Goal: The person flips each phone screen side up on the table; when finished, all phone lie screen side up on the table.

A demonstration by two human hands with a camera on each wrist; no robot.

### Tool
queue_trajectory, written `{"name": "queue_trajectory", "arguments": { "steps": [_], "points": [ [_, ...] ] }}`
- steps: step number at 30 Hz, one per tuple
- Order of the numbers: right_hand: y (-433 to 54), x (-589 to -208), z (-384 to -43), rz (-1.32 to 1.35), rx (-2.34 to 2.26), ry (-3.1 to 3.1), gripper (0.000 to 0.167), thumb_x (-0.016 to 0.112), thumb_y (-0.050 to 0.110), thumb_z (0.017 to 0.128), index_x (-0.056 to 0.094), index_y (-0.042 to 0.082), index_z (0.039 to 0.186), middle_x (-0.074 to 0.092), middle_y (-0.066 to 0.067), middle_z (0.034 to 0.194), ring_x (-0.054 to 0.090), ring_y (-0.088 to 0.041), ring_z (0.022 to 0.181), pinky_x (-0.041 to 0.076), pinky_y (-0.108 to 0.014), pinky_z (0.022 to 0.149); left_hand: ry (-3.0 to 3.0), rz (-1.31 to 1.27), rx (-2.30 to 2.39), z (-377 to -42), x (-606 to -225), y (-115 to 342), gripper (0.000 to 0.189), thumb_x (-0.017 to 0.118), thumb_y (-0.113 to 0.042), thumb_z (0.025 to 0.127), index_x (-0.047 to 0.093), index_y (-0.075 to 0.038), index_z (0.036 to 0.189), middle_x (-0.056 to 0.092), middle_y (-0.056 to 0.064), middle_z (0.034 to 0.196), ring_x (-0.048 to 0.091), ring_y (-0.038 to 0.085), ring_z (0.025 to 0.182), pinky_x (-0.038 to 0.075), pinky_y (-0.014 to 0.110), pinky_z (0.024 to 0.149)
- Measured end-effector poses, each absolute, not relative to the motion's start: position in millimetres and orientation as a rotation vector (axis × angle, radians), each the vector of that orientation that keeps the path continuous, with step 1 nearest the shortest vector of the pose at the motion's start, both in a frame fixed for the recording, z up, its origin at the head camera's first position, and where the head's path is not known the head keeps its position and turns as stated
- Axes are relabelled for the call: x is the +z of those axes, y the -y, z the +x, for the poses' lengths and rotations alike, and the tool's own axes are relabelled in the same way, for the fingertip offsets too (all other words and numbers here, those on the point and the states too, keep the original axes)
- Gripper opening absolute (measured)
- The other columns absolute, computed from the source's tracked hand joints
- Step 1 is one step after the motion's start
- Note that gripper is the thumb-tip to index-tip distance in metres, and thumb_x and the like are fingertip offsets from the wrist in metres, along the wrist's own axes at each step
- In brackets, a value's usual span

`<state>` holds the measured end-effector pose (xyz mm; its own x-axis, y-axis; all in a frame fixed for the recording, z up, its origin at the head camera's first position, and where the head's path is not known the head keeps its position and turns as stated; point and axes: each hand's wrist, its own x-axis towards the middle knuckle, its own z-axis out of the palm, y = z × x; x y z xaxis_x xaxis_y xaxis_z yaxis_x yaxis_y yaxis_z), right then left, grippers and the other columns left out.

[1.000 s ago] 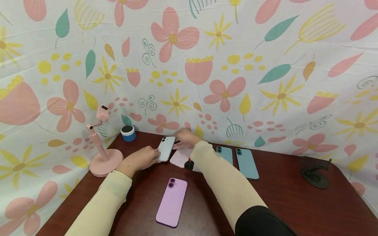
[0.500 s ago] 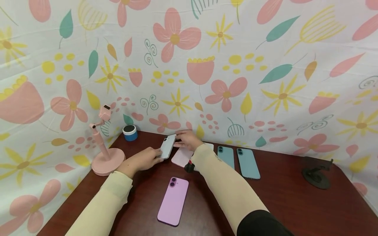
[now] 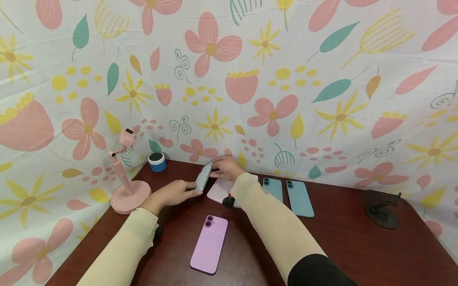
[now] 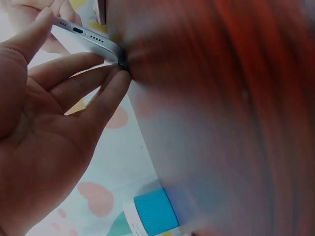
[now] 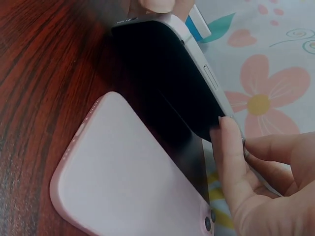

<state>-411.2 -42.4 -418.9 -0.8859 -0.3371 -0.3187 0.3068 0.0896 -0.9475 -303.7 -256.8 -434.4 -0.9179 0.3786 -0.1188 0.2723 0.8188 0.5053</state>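
Observation:
A white phone (image 3: 204,177) stands tilted up on its long side near the back left of the table. My left hand (image 3: 177,192) pinches its near end between thumb and fingers, with the charging port showing in the left wrist view. At the far end my right hand (image 5: 266,182) pinches a corner; the dark screen (image 5: 162,69) faces the right wrist camera. Just right of it a pale pink phone (image 5: 113,172) lies back up, partly behind my right hand in the head view. Closer to me lies a lilac phone (image 3: 209,244), back up.
Two teal phones (image 3: 273,188) lie side by side beyond my right forearm, which mostly hides another pale phone (image 3: 253,177). At left stand a pink stand (image 3: 130,194) and a blue-and-white cylinder (image 3: 157,163). A black stand (image 3: 382,216) sits far right, before a floral cloth (image 3: 322,151).
The white phone has gone from lying nearly flat, back up, to tilted steeply on its side. Both hands have kept hold of its ends. The other phones have not moved.

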Motion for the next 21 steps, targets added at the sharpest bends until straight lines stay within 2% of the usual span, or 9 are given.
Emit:
{"name": "queue_trajectory", "arguments": {
  "steps": [4,7,14,19,21],
  "points": [
    [43.6,-414.6,-408.1,-0.022,-1.847,-1.924,0.044,0.057,0.001,0.108,0.055,-0.005,0.151,0.057,-0.026,0.147,0.07,-0.028,0.1,0.064,-0.037,0.097,-2.785,0.476,0.763,-303.6,-434.9,255.6,0.067,0.057,-0.054,0.108,0.057,-0.006,0.155,0.063,0.018,0.153,0.059,0.037,0.144,0.047,0.057,0.12],
    [44.5,-412.8,-406.7,-0.013,-1.852,-1.932,0.044,0.057,0.0,0.107,0.054,-0.005,0.151,0.057,-0.027,0.147,0.072,-0.031,0.103,0.061,-0.041,0.104,-2.791,0.457,0.781,-303.9,-435.9,254.6,0.067,0.057,-0.055,0.107,0.06,-0.005,0.152,0.066,0.017,0.15,0.06,0.037,0.143,0.048,0.056,0.118],
    [43.7,-411.5,-405.6,-0.006,-1.862,-1.955,0.043,0.059,0.0,0.107,0.057,-0.005,0.15,0.059,-0.028,0.146,0.074,-0.034,0.11,0.065,-0.036,0.095,-2.795,0.444,0.828,-304.4,-437.4,254.0,0.063,0.059,-0.053,0.107,0.064,-0.005,0.148,0.074,0.015,0.139,0.067,0.032,0.133,0.053,0.054,0.112],
    [43.4,-411.3,-404.2,-0.016,-1.865,-1.959,0.045,0.06,-0.001,0.106,0.056,-0.005,0.151,0.058,-0.025,0.148,0.072,-0.037,0.119,0.065,-0.035,0.095,-2.817,0.462,0.897,-301.7,-435.1,253.2,0.058,0.062,-0.047,0.108,0.064,-0.005,0.148,0.078,0.012,0.13,0.071,0.027,0.124,0.055,0.052,0.109],
    [43.7,-411.3,-403.8,-0.013,-1.874,-1.954,0.046,0.06,-0.001,0.105,0.056,-0.005,0.151,0.058,-0.025,0.148,0.071,-0.038,0.121,0.065,-0.034,0.095,-2.822,0.475,0.931,-300.4,-434.1,252.7,0.056,0.063,-0.043,0.108,0.062,-0.006,0.15,0.077,0.011,0.131,0.072,0.023,0.118,0.057,0.05,0.106]
  ]
}}
